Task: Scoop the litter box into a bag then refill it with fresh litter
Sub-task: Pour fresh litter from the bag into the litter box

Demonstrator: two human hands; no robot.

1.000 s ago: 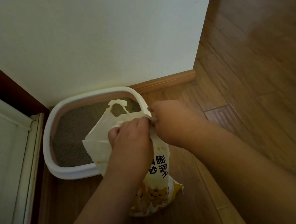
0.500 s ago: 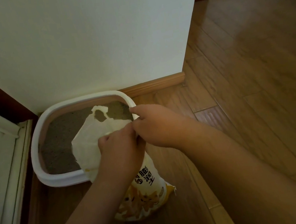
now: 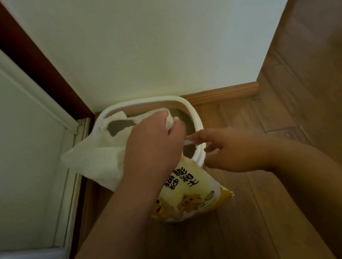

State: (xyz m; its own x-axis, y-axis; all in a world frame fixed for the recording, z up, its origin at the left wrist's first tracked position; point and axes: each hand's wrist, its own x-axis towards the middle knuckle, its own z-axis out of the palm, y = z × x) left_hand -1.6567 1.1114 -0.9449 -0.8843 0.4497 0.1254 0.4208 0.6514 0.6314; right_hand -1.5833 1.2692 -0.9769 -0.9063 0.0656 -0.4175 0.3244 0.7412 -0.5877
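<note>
While my left hand is gripping the litter bag's torn top, my right hand is pinching its thin strip at 3 o'clock; the bag is leaning over the litter box on the floor.

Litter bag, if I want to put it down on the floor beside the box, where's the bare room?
Bare wooden floor lies right of the litter box, below the baseboard. It is crowded on the box's left: the door frame sits close, and the litter bag, left hand and right hand cover its near rim.
</note>
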